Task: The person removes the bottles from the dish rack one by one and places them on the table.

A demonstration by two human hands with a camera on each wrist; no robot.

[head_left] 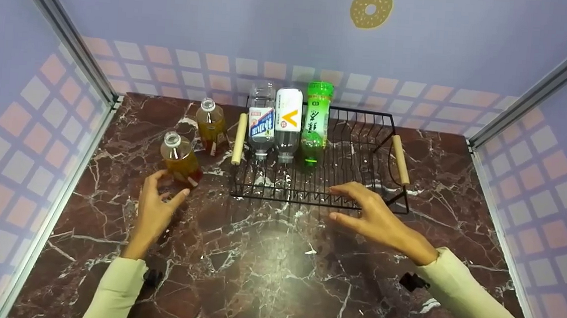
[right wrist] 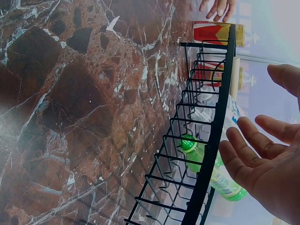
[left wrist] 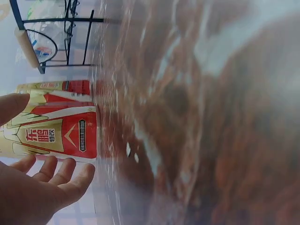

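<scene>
My left hand (head_left: 154, 210) is at the nearer amber drink bottle (head_left: 181, 161), thumb and fingers spread around its lower part. In the left wrist view this bottle shows a red and gold label (left wrist: 61, 136), with the thumb on one side and the fingers on the other. A matching bottle (head_left: 212, 126) stands upright just behind it. My right hand (head_left: 379, 218) hovers at the front rail of a black wire rack (head_left: 285, 201), its fingers apart and holding nothing. In the right wrist view the fingertips (right wrist: 227, 151) are close to the rack's rail.
Inside the rack, necks toward me, lie a clear bottle with a blue-and-white label (head_left: 261, 122), a white-labelled bottle (head_left: 288, 110) and a green bottle (head_left: 317, 116). Wooden handles (head_left: 400, 159) flank the rack. Patterned walls (head_left: 282, 34) enclose the marble-look tabletop (head_left: 266, 267).
</scene>
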